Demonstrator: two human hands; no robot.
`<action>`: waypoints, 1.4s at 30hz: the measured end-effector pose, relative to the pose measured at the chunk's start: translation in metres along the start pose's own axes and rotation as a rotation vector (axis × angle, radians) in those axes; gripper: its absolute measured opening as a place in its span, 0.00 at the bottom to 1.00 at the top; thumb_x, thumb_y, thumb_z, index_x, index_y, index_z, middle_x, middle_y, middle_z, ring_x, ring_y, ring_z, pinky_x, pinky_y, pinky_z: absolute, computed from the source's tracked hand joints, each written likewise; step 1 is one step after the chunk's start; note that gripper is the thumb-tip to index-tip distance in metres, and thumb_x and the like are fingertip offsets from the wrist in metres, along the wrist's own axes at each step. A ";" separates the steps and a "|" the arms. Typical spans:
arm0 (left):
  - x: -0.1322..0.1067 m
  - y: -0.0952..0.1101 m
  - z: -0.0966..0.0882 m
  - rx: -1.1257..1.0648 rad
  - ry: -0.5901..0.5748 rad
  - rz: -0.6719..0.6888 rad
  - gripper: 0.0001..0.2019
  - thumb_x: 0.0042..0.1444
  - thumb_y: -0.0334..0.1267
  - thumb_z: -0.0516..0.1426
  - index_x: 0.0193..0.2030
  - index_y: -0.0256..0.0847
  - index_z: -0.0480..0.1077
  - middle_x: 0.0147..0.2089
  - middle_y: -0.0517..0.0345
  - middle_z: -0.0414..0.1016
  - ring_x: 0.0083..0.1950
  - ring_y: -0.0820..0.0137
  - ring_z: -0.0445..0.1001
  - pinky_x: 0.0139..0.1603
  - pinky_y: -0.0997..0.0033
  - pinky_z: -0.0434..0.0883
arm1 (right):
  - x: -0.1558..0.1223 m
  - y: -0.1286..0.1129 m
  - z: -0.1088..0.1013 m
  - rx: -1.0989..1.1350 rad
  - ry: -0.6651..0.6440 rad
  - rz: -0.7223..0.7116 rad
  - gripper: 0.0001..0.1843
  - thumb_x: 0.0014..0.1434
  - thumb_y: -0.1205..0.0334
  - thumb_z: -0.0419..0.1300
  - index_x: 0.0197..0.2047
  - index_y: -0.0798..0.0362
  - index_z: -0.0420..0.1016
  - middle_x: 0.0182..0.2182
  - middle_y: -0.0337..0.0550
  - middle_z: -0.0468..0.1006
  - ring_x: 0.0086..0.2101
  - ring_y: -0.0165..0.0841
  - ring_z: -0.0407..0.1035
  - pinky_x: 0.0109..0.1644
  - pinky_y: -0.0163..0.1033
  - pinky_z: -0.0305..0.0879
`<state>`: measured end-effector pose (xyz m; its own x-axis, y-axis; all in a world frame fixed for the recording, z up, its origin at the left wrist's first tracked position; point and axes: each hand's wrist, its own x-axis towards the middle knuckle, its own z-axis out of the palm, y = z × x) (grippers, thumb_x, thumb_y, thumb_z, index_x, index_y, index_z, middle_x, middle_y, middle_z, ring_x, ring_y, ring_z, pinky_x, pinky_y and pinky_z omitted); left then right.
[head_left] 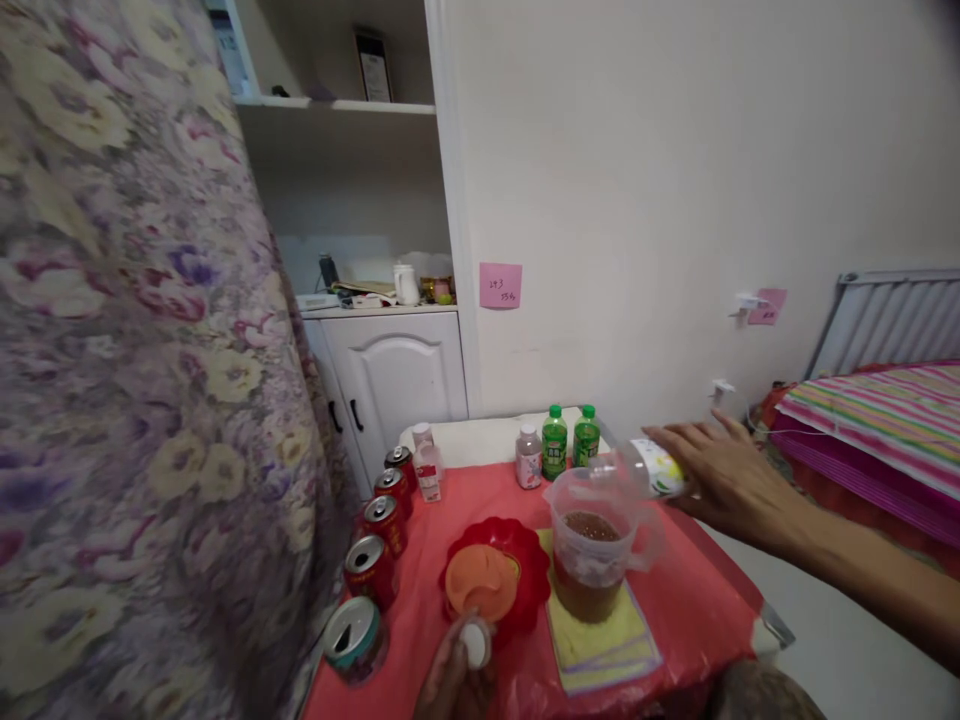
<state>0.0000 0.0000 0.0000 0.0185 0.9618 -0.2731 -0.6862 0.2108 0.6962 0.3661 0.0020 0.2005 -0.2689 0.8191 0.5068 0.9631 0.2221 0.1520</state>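
Observation:
My right hand (709, 470) grips a clear plastic bottle (645, 468) with a white and yellow label, tipped on its side with its mouth over the pitcher. Below it, the clear plastic pitcher (589, 560) holds a brown liquid with bubbles on top and stands on a folded yellow cloth (600, 650). Low in the middle, my left hand (450, 675) pinches a white bottle cap (475, 643). Just beyond that hand, a red scalloped dish (532, 560) carries an orange round lid (480, 580).
Several opened cans (371, 568) line the left edge of the red-covered table (420, 620). A milky bottle (427, 470) stands behind them. Two green bottles (555, 443) and a pink-labelled bottle (529, 458) stand at the back. A floral curtain (150, 400) hangs left; a bed (870, 430) is at right.

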 end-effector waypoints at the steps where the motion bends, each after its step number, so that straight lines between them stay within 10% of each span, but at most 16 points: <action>1: -0.003 0.002 0.003 -0.006 0.009 0.010 0.17 0.36 0.45 0.73 0.37 0.48 0.83 0.39 0.56 0.87 0.37 0.67 0.81 0.35 0.74 0.77 | -0.006 -0.003 -0.003 0.104 -0.004 0.057 0.31 0.56 0.57 0.65 0.62 0.52 0.64 0.51 0.54 0.79 0.49 0.52 0.73 0.61 0.68 0.60; 8: -0.025 0.019 0.029 -0.046 -0.053 -0.102 0.20 0.34 0.41 0.75 0.39 0.48 0.84 0.43 0.55 0.85 0.38 0.71 0.78 0.39 0.75 0.74 | -0.066 -0.086 0.015 1.045 -0.332 0.267 0.43 0.47 0.50 0.69 0.66 0.46 0.64 0.59 0.51 0.75 0.53 0.50 0.73 0.54 0.50 0.73; 15: -0.030 0.031 0.025 0.447 -0.231 0.107 0.27 0.43 0.57 0.67 0.47 0.43 0.80 0.30 0.61 0.77 0.29 0.73 0.68 0.32 0.73 0.66 | -0.101 -0.158 0.094 1.104 -0.299 0.272 0.37 0.45 0.54 0.70 0.60 0.50 0.74 0.56 0.55 0.79 0.56 0.55 0.72 0.60 0.55 0.68; 24: -0.041 0.047 0.033 1.023 -0.312 0.294 0.23 0.56 0.55 0.59 0.53 0.45 0.77 0.52 0.49 0.79 0.51 0.59 0.76 0.52 0.64 0.71 | -0.114 -0.166 0.153 0.968 -0.291 0.159 0.38 0.46 0.51 0.69 0.61 0.52 0.72 0.51 0.60 0.82 0.50 0.58 0.76 0.53 0.59 0.73; 38: -0.043 0.048 0.054 1.421 -0.359 0.302 0.20 0.56 0.55 0.59 0.43 0.40 0.78 0.39 0.51 0.78 0.39 0.63 0.73 0.40 0.68 0.66 | -0.135 -0.167 0.166 0.899 -0.297 0.149 0.38 0.52 0.51 0.65 0.65 0.48 0.68 0.57 0.58 0.78 0.54 0.57 0.73 0.59 0.59 0.70; 42: -0.040 0.049 0.047 1.337 -0.343 0.235 0.20 0.51 0.52 0.64 0.48 0.45 0.80 0.46 0.49 0.80 0.48 0.58 0.74 0.49 0.65 0.69 | -0.141 -0.170 0.168 1.091 -0.303 0.202 0.35 0.53 0.46 0.61 0.62 0.51 0.73 0.57 0.59 0.78 0.56 0.58 0.72 0.60 0.60 0.68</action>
<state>0.0002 -0.0198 0.0762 0.3093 0.9506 -0.0246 0.5021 -0.1413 0.8532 0.2426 -0.0623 -0.0394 -0.2367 0.9526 0.1914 0.5259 0.2912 -0.7991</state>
